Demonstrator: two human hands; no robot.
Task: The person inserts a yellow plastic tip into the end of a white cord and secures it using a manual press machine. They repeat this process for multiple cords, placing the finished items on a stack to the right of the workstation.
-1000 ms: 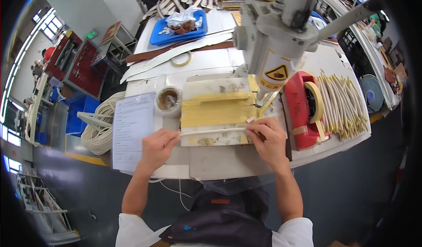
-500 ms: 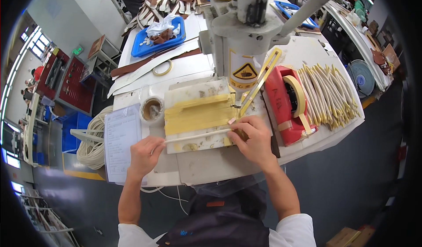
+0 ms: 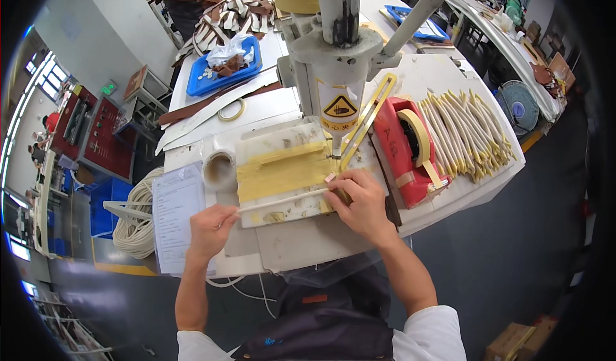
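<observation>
- Standing at far left: blue bin [image 3: 102, 198], coil [image 3: 136, 232] of pale cord just beside it.
- Sheet [image 3: 179, 223], printed, in clear sleeve; lies at the table's left edge.
- Left hand [image 3: 212, 229]: thumb and forefinger pinching the cord's left end, other fingers curled in.
- Roll [image 3: 219, 170], wide, brown-cored; beyond the left hand, between sheet and block.
- Tray [image 3: 215, 86], blue, far side of table; holds a white bag and brown scraps.
- Cord [image 3: 282, 201], one, white, thin; drawn nearly straight between both hands, over the near part of the block. Whether it touches the block, cannot tell.
- Block [image 3: 279, 141], white, stained, flat; band of yellow tape [image 3: 285, 171] across its middle.
- Press [image 3: 340, 72], grey, warning label; its tip above the block's right side.
- Right hand [image 3: 360, 204]: thumb and forefinger pinching the cord near its right end; small pink piece [image 3: 330, 177] just beside the fingertips.
- Dispenser [image 3: 387, 144], red, with tape roll; right of the right hand.
- Cut cords [image 3: 468, 133], many, yellow-tipped, laid side by side.
- Fan [image 3: 518, 109], round, beyond the table.
</observation>
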